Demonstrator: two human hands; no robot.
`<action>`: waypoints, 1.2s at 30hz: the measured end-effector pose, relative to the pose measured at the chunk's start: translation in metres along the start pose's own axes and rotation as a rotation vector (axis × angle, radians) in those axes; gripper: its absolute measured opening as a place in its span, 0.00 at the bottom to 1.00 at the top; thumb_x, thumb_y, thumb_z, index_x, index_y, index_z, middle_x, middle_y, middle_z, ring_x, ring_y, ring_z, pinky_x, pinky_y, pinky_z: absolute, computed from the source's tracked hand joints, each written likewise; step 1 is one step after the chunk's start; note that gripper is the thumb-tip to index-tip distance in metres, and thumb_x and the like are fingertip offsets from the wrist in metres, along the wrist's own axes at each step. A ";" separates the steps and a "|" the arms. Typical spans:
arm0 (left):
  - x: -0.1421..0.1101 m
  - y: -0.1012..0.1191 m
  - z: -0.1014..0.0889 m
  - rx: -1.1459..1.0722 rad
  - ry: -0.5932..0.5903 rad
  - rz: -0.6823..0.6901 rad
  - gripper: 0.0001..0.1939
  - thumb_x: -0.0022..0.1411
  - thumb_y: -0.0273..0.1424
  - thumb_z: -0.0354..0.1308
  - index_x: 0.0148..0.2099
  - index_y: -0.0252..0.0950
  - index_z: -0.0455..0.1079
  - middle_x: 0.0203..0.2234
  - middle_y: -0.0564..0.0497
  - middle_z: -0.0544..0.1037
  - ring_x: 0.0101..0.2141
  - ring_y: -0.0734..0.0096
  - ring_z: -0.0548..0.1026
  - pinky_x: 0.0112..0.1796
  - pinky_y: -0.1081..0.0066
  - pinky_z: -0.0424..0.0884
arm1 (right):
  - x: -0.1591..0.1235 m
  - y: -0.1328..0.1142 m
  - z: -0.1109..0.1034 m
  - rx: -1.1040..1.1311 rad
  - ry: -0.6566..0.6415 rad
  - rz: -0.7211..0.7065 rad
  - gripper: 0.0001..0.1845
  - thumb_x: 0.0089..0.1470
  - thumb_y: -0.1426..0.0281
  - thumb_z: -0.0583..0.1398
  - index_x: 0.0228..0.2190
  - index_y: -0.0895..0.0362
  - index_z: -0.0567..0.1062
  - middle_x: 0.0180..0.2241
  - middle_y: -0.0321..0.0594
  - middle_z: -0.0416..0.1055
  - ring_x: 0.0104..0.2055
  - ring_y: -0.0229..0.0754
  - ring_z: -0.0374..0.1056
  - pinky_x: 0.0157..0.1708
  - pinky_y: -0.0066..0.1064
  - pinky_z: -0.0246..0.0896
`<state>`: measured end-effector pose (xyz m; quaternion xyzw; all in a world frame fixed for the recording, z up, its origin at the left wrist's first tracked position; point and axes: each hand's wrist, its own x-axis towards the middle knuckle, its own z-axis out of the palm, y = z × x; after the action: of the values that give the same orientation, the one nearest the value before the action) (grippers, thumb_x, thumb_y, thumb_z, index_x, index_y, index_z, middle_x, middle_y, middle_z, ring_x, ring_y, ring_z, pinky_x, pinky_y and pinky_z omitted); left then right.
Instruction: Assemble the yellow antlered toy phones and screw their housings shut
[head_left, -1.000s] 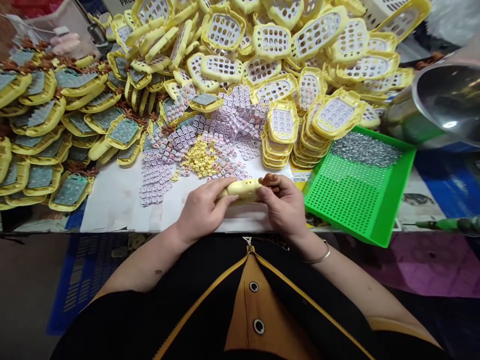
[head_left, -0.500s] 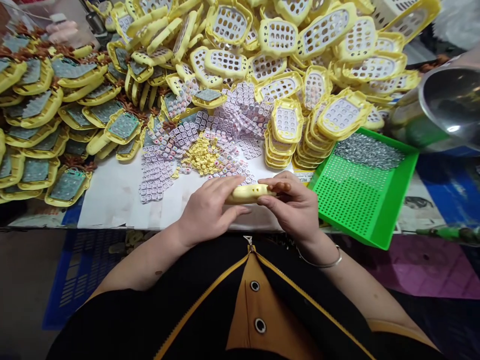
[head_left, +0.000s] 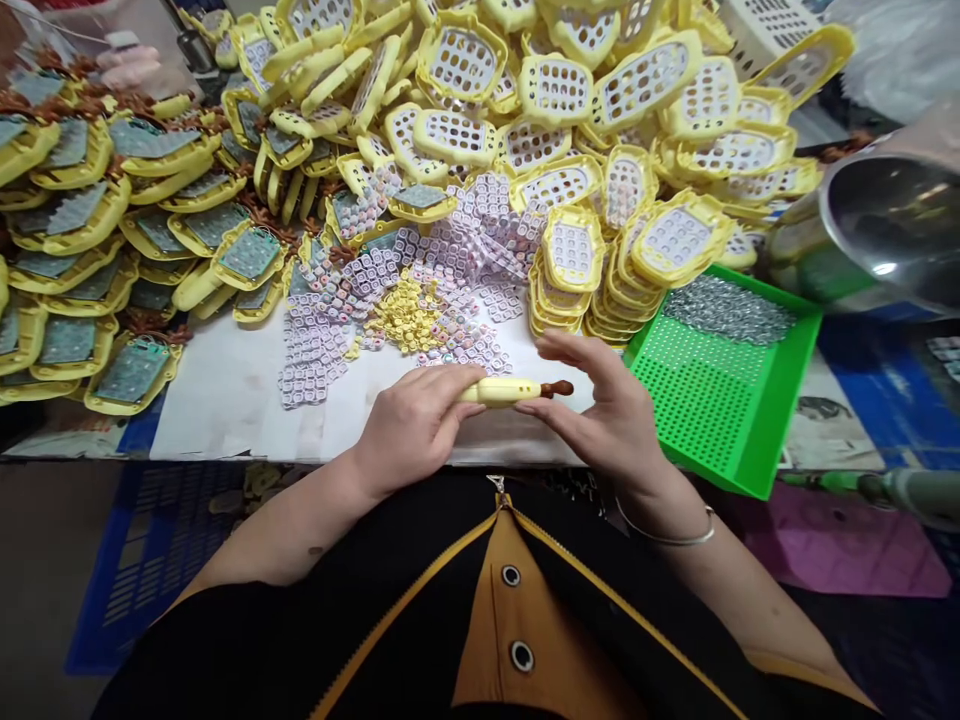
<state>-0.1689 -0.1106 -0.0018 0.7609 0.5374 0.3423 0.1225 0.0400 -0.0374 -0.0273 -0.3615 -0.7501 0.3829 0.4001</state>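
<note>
The left hand (head_left: 416, 420) is clamped on one end of a pale yellow case (head_left: 504, 391), thumb below and fingers above. From that grip the case reaches rightward, seen edge-on, its long axis running across the body. Its far end, with a knobbly brown piece (head_left: 556, 389), lies nearer the right hand (head_left: 611, 415), whose thumb and fingers are spread apart, the thumb tip at the case's lower edge; whether it presses, one cannot tell. The case looks smooth, rounded plastic. Beyond the grip lie a heap of small yellow caps (head_left: 405, 310) and flat patterned sheets (head_left: 311, 350); to its right, a perforated green tray (head_left: 757, 455) holds shiny metal bits (head_left: 727, 310).
</note>
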 end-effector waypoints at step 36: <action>0.011 -0.016 0.000 -0.411 -0.135 -0.396 0.18 0.60 0.41 0.61 0.50 0.39 0.74 0.42 0.46 0.82 0.41 0.59 0.80 0.43 0.61 0.76 | 0.022 -0.019 0.004 -0.419 -0.136 -0.286 0.19 0.64 0.57 0.55 0.49 0.53 0.74 0.40 0.48 0.76 0.40 0.49 0.71 0.39 0.41 0.64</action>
<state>-0.1780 -0.0945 -0.0066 0.6215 0.5855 0.3621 0.3739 0.0230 -0.0285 -0.0056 -0.3002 -0.8817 0.1824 0.3151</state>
